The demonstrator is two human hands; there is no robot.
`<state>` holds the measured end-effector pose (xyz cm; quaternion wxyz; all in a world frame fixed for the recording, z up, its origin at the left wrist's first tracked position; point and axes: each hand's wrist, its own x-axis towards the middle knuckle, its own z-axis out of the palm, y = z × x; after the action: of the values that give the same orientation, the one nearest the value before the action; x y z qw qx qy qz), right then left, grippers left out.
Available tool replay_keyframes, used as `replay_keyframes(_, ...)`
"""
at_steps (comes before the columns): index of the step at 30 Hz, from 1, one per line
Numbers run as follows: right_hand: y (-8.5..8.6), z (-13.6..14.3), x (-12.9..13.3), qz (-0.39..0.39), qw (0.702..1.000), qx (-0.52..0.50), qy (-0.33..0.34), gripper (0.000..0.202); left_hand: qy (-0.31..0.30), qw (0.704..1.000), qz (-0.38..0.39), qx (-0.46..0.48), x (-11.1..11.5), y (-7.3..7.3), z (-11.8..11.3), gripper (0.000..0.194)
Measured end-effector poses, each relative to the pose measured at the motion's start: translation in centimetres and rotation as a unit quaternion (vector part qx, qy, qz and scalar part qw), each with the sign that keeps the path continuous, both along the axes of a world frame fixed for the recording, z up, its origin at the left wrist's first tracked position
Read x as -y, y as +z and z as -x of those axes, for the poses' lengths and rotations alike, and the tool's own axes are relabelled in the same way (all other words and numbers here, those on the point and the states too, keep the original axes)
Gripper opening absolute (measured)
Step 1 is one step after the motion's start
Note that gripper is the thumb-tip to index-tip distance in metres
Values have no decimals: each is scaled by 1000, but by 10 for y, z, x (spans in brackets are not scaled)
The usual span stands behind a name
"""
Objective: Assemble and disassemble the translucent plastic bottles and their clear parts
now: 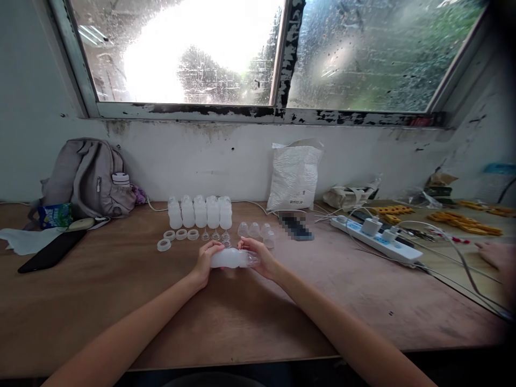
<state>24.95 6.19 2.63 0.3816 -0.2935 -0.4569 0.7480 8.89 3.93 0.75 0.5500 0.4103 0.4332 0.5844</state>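
Note:
A white translucent baby bottle [226,259] lies sideways between my hands, just above the table. My left hand [205,263] is closed around its base end. At the other end, the fingers of my right hand [261,257] grip the clear cap over the bottle's top. Behind my hands stands a row of several baby bottles [200,214] with clear tops. In front of that row lie several white collar rings [181,234] on the left and a few clear nipples [215,235] in the middle. Several clear caps [255,230] are grouped to the right.
A grey backpack [86,177] leans on the wall at left, near a black phone [52,251]. A white plastic mailer bag [294,177] stands behind. To the right are a blurred-out dark item [297,227], a power strip [374,239] with cords, yellow parts [463,223] and another person's hand [494,253].

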Motion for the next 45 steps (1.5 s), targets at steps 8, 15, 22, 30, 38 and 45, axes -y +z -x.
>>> replay_keyframes(8,11,-2,3,-3,999,24,23,35,-15,1000,-2,-15,0,0,1,19)
replay_keyframes(15,4,3,9,-17,999,35,-6,39,10,998,-35,-43,6,0,-3,14)
replay_keyframes(22,6,5,14,-29,999,40,-8,39,44,994,-77,-70,11,-3,-4,12)
replay_keyframes(30,3,9,19,-57,997,35,-34,37,142,975,-137,-102,17,-7,-7,11)
replay_keyframes(38,11,6,24,-109,992,64,-11,36,147,955,-208,-152,32,0,-9,13)
replay_keyframes(45,14,3,23,-141,985,99,-4,34,158,947,-234,-152,36,-1,-11,14)
